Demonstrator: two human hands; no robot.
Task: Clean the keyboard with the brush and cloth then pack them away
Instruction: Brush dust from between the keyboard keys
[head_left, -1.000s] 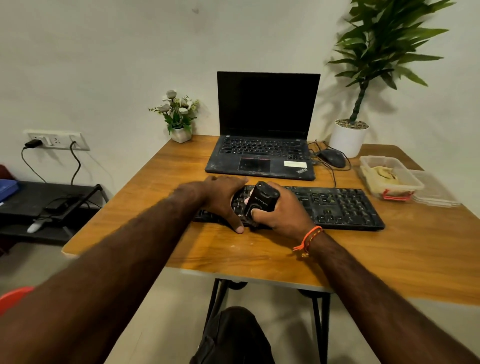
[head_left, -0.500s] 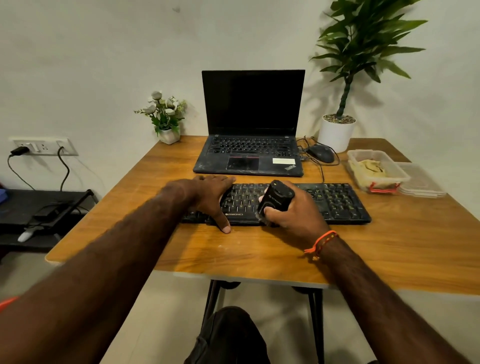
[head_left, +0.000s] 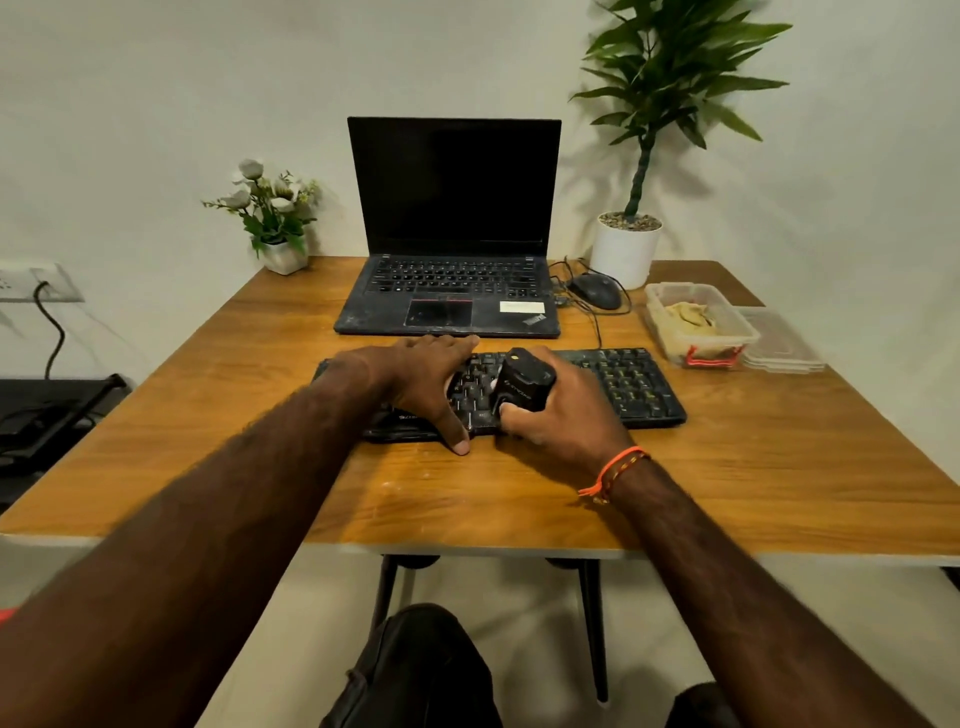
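Observation:
A black keyboard (head_left: 623, 384) lies across the middle of the wooden table (head_left: 779, 467). My left hand (head_left: 426, 382) rests flat on the keyboard's left half, fingers spread, thumb at the front edge. My right hand (head_left: 561, 415) grips a chunky black brush (head_left: 519, 382) and holds it down on the keys near the keyboard's middle; its bristles are hidden. A beige cloth (head_left: 691, 317) lies inside a clear plastic box (head_left: 727, 345) at the right of the keyboard.
An open black laptop (head_left: 452, 218) stands behind the keyboard, with a wired mouse (head_left: 597, 291) to its right. A white plant pot (head_left: 626, 249) and a small flower pot (head_left: 283, 254) sit at the back. The box's lid (head_left: 784, 348) lies beside the box.
The brush in my right hand has shifted along the keys, right and then back towards the middle. The left hand stays on the keyboard. My head has moved, so the view has shifted.

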